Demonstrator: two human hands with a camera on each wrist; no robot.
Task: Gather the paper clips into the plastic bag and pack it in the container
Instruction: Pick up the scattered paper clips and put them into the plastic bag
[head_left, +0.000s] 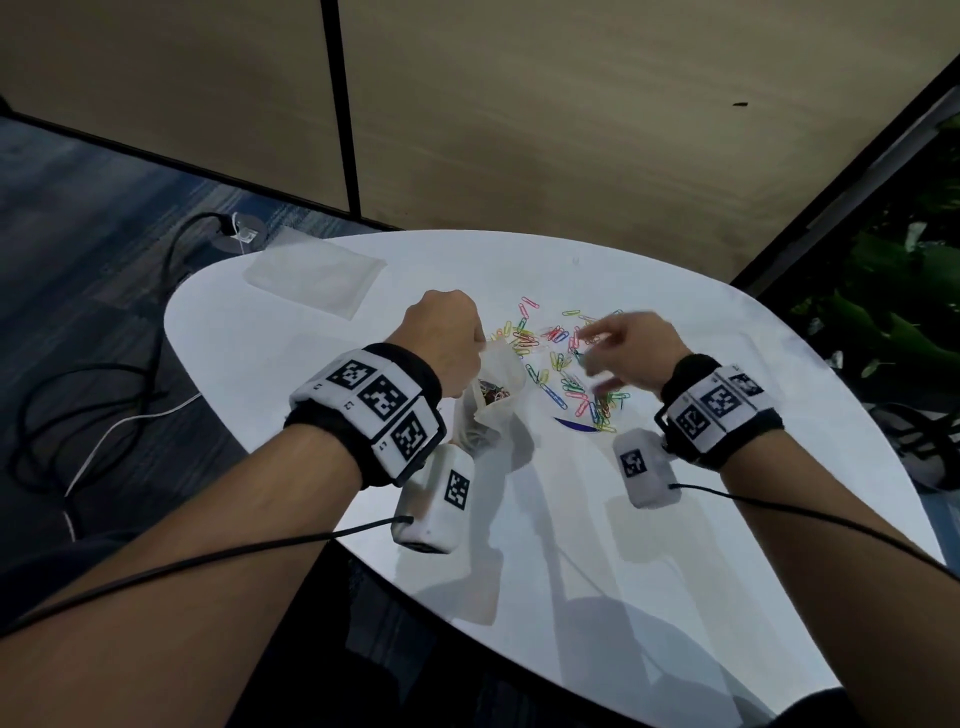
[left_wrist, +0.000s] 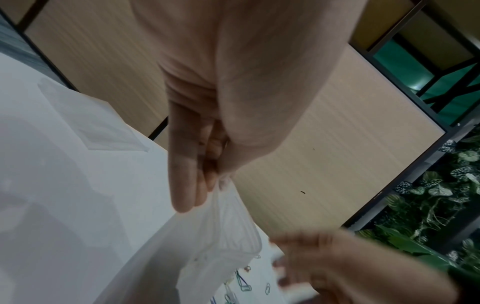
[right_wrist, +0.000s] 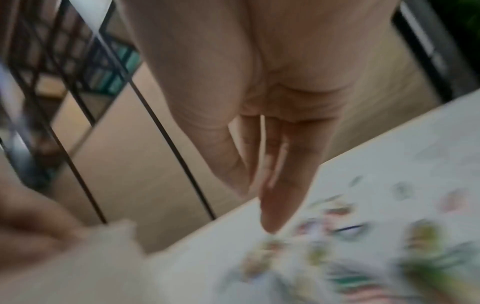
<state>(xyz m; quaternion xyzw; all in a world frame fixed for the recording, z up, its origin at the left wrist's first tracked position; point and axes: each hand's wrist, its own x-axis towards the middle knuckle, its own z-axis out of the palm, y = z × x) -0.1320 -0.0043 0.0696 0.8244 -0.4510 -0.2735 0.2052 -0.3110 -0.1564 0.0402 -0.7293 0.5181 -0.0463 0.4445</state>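
Note:
Coloured paper clips (head_left: 571, 364) lie scattered across the middle of the white table (head_left: 675, 519). My left hand (head_left: 480, 348) pinches the rim of a thin clear plastic bag (head_left: 498, 395), holding its mouth up and open; several clips show inside it. The left wrist view shows that pinch (left_wrist: 218, 185) with the bag (left_wrist: 207, 246) hanging below. My right hand (head_left: 592, 353), blurred, hovers over the clips just right of the bag. In the right wrist view its fingers (right_wrist: 270, 205) are straight, tips down near the blurred clips (right_wrist: 363, 246). A clear flat container (head_left: 317, 280) lies at the table's far left.
A dark blue sliver (head_left: 574, 425) lies at the near edge of the clip pile. Cables (head_left: 130, 395) trail on the carpet left of the table. Wooden wall panels (head_left: 571, 130) stand behind it, and green plants (head_left: 904, 312) on the right.

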